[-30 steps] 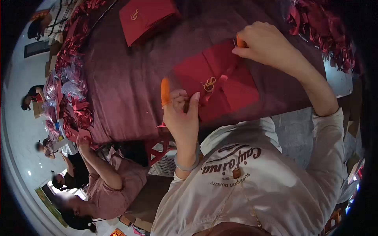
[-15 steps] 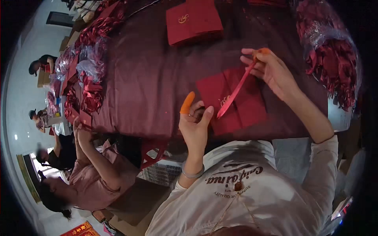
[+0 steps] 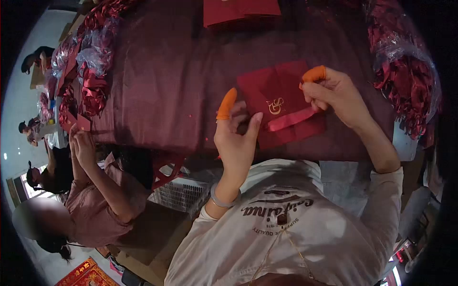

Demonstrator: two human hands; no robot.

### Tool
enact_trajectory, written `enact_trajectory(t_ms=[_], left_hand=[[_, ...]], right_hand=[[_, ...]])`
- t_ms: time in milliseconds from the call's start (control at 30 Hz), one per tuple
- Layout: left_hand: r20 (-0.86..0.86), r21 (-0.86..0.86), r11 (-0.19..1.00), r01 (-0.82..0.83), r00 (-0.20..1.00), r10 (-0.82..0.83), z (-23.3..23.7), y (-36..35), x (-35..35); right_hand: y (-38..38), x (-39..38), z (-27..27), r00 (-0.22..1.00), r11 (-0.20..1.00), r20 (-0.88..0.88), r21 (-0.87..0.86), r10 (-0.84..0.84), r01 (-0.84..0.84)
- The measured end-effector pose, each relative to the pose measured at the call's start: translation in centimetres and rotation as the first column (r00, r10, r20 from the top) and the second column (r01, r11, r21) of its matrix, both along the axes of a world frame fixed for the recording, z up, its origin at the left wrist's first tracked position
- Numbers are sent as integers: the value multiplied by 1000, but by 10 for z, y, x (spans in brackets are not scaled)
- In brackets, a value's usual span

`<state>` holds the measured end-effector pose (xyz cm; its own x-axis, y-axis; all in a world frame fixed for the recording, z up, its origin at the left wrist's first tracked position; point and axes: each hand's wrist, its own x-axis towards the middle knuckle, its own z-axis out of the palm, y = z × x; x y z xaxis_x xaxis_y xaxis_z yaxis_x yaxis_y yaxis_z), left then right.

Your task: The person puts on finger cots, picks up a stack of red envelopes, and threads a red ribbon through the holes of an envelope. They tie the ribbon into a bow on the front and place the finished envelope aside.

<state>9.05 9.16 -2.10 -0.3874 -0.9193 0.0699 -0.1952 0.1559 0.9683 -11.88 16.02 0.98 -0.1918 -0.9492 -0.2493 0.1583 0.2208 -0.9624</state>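
At near edge of counter (image 3: 167, 86), dark maroon cloth over it: one folded red card (image 3: 260, 88) lies flat, gold monogram (image 3: 275, 106) face up, between the person's two hands.

Ribbon (image 3: 291, 120), pinkish red, lies across the lower part of the card. Long axis runs left-low to right-high, roughly crosswise to the person's body, just under the monogram.

Right hand (image 3: 334, 95) sits at the ribbon's right end, over the card's right edge. Fingers curled in and pressed together, the ribbon end running into the pinch. Orange finger cot (image 3: 314, 74) on the index finger.

Left hand (image 3: 236, 138) is at the card's left edge. Index finger raised, with a second orange cot (image 3: 226, 104); thumb upright, its tip just beside the ribbon's left end. The other fingers are folded behind the palm, so I cannot tell whether they grip the ribbon or the card, or only rest there. Grey bracelet (image 3: 222, 198) on the wrist.

Both hands are near the ribbon, one at each end. The right has the clearer hold; the free length lies toward the left hand.

Around:
- stack of red cards (image 3: 241, 9) at the far side, well apart from the hands
- heaps of red bows in clear plastic along the left (image 3: 90, 81) and right (image 3: 405, 62) edges
- co-worker's hands (image 3: 83, 145) at the left corner, holding something small and red, well apart from the person's own
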Motion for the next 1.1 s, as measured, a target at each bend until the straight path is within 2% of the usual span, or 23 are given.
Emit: enact_trajectory(t_ms=[33,100,133,200,267,333,433,500,567,600,667,700,767,833,967,1000,1033,1067,1100], left_hand=[[-4,12,1000,-7,1000,7,2,1,0],[-26,8,999,35,999,-35,3,2,2],[-92,141,989,51,995,-38,1,1,2],[-148,187,980,73,988,-46,-8,-3,4],[-196,227,968,104,979,-60,-8,-5,9],[-191,354,932,85,981,-17,5,-8,11],[-241,380,917,119,970,-26,1,-8,14],[-290,371,919,136,957,-25,-6,-10,15],[-327,368,918,150,945,-23,-8,-10,16],[-342,364,917,165,939,-33,-8,-10,15],[-353,365,913,182,934,-45,-6,-10,16],[-360,376,906,193,932,-49,-6,-11,17],[-368,388,898,206,928,-53,-6,-11,17],[-411,383,898,215,911,-42,-8,-10,17],[-381,358,910,209,922,-61,-12,-9,18],[-356,289,938,194,931,-83,-14,-8,18],[-328,219,959,181,939,-103,-16,-7,18],[-319,222,958,180,942,-104,-16,-7,19],[-356,239,951,196,929,-102,-15,-6,19]], right_hand=[[2,2,1,1000,1000,-4,12,7,-7],[4,9,4,981,994,-185,-100,-51,33],[3,11,4,980,995,-193,-96,-48,30],[-2,18,-1,965,986,-262,-164,-3,-42],[-4,32,-2,970,988,-242,-152,-7,-31],[-8,41,-5,940,981,-342,-184,-13,-54],[-19,45,-8,920,986,-391,-146,16,-79],[-26,45,-12,918,989,-396,-126,26,-82],[-28,47,-16,841,972,-540,-179,31,-150],[-28,49,-16,844,974,-536,-176,28,-144],[-27,54,-17,802,956,-589,-278,-93,-93],[-26,54,-18,804,957,-588,-274,-93,-90],[-25,53,-21,715,939,-691,-305,-106,-157],[-23,53,-19,709,944,-702,-279,-75,-176],[-22,53,-17,680,944,-733,-246,-33,-219],[-21,55,-19,686,944,-727,-251,-36,-216],[-20,57,-20,642,936,-763,-275,-73,-220],[-18,58,-22,595,928,-796,-296,-109,-225],[-17,60,-23,602,930,-791,-293,-107,-221]])
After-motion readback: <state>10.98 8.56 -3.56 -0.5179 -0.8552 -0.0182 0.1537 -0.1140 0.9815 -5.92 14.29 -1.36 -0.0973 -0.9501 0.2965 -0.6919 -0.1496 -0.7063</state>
